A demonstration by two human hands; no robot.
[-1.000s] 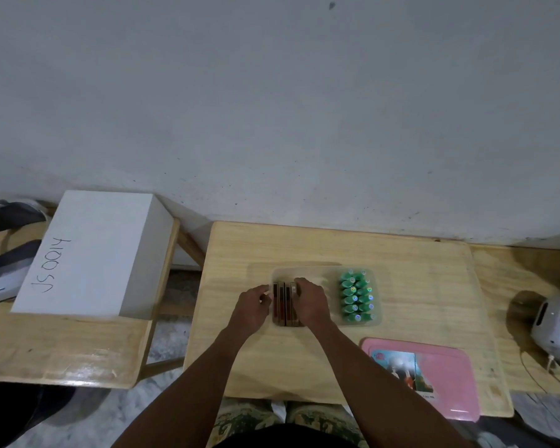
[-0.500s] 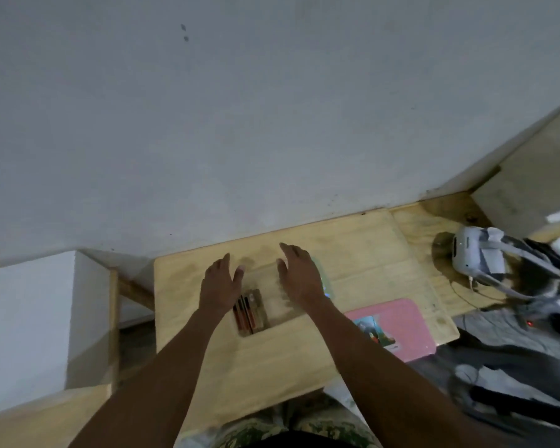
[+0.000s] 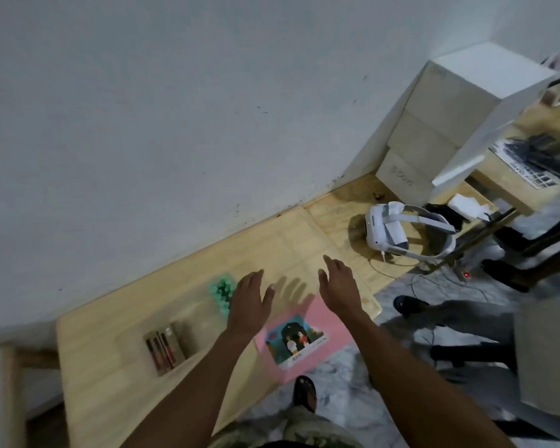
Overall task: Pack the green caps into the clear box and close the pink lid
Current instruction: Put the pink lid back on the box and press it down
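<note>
The clear box (image 3: 194, 315) lies on the wooden table (image 3: 110, 367). Green caps (image 3: 221, 291) fill its right end and several brown tubes (image 3: 161, 347) its left end. The pink lid (image 3: 304, 342), with a picture sticker on it, lies flat to the right of the box, near the table's front edge. My left hand (image 3: 249, 300) hovers with straight fingers over the box's right end, beside the caps. My right hand (image 3: 338, 287) hangs in the air above the lid's far side, fingers straight, holding nothing.
A white headset (image 3: 392, 232) with a cable sits on the neighbouring table to the right. Stacked white boxes (image 3: 434, 124) stand behind it against the wall. A sandalled foot (image 3: 304, 392) and dark objects lie on the marble floor.
The view has swung to the right. Both hands have let go of the brown tubes and moved right, towards the pink lid.
</note>
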